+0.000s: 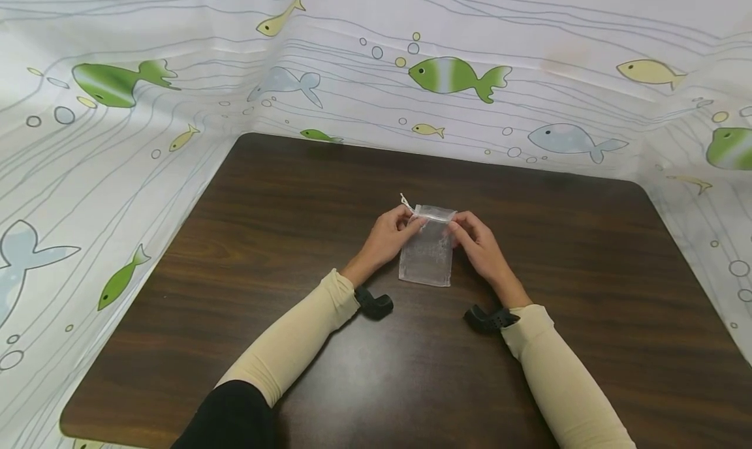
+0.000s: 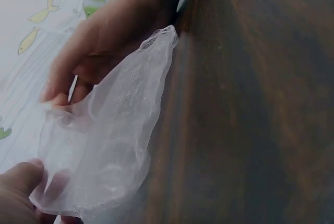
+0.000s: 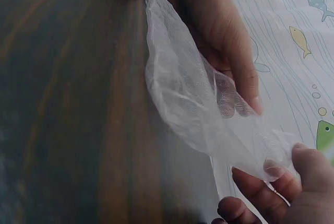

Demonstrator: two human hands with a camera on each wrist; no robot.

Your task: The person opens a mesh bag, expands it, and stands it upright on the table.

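A sheer white organza drawstring bag [image 1: 427, 256] hangs between both hands, its gathered band and mouth at the top. My left hand [image 1: 389, 235] pinches the upper left edge between thumb and fingers. At the upper right edge, my right hand [image 1: 477, 243] pinches the fabric the same way. A white drawstring loop [image 1: 405, 201] sticks up beside the left fingers. In the left wrist view the bag [image 2: 120, 135] looks thin and see-through, with the right hand [image 2: 99, 46] behind it. The right wrist view shows the bag's fabric [image 3: 182, 88] sloping down towards the table.
A dark brown wooden table [image 1: 282, 194] lies under the hands. White sheeting [image 1: 364, 18] printed with fish and wavy lines rises behind it and at both sides. Black wrist mounts [image 1: 373, 303] sit over cream sleeves [image 1: 299, 331].
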